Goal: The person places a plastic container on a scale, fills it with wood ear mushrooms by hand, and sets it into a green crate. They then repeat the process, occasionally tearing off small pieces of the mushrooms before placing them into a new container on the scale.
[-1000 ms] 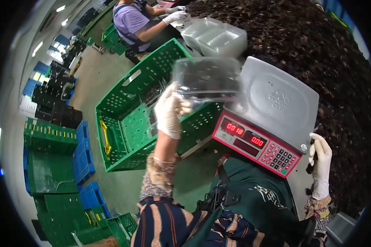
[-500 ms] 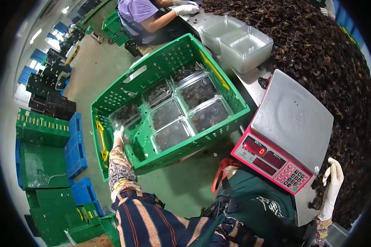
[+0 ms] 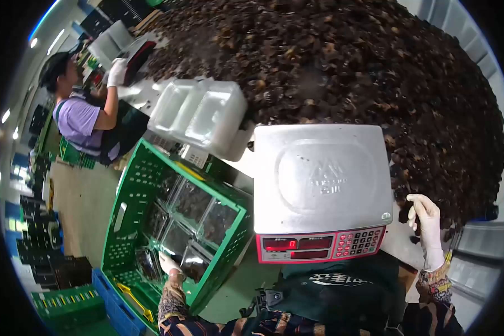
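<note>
My left hand (image 3: 169, 264), in a white glove, reaches into the green crate (image 3: 123, 224). Its fingers look stretched out beside a clear plastic box (image 3: 147, 264) of dark pieces; whether they touch it is hard to make out. More filled clear boxes (image 3: 176, 238) stand close together in the crate. On the right, my gloved right hand (image 3: 424, 217) is open, fingers slightly bent, with nothing visible in it. It is beside the scale (image 3: 322, 179) at the edge of the heap of dark, wrinkled, fungus-like pieces (image 3: 341, 67). A 0 shows on the scale's red display.
Stacked clear containers (image 3: 201, 115) stand on the table between crate and scale. Across the table's left end, a person (image 3: 84, 120) in white gloves works near another stack of containers (image 3: 111, 45). A blue pallet (image 3: 115, 308) and green crates (image 3: 67, 302) are at lower left.
The view has swung right, bringing the scale to the middle. My left hand has shifted to the inner side of the clear box. My right hand stays by the heap. The co-worker's hands are raised.
</note>
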Demonstrator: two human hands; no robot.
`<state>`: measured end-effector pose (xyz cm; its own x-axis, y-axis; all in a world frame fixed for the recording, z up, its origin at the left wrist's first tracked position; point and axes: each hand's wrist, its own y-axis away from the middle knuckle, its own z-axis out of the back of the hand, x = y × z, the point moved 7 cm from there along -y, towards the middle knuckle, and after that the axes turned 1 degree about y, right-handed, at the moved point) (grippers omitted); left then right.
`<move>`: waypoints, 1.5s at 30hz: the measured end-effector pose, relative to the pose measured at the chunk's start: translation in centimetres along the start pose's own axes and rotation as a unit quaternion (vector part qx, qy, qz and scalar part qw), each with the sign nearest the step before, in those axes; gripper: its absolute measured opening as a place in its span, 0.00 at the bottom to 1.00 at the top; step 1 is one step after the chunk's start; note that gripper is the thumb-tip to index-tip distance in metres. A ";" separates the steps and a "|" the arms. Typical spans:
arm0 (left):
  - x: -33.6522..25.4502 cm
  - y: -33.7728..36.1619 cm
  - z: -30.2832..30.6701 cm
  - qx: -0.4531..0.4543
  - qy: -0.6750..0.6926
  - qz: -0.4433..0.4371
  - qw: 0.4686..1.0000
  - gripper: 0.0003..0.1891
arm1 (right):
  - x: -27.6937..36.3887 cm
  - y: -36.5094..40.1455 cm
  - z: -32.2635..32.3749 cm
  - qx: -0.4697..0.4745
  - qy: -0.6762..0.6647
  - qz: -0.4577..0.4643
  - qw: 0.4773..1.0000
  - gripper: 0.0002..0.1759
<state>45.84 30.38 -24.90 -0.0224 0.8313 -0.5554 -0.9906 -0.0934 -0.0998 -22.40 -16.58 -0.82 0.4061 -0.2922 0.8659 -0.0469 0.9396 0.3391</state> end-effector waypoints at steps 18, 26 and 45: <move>-8.2 -5.6 2.9 -0.002 -0.067 -0.073 0.995 0.32 | -2.9 0.7 2.9 -0.013 -0.049 -0.042 0.998 0.12; -43.2 14.9 7.5 0.164 0.187 -0.503 0.828 0.34 | -4.1 -1.8 5.8 -0.089 0.026 -0.001 0.996 0.12; -52.6 7.3 -9.6 0.126 -0.375 -0.601 0.695 0.19 | 0.2 -18.4 -0.7 -0.036 0.391 0.121 0.912 0.26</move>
<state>41.06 -19.33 -4.35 0.8707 0.2872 0.3992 -0.3452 0.9351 0.0802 -20.81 -33.81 -7.21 0.9198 0.1155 0.3749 -0.1728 0.9773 0.1227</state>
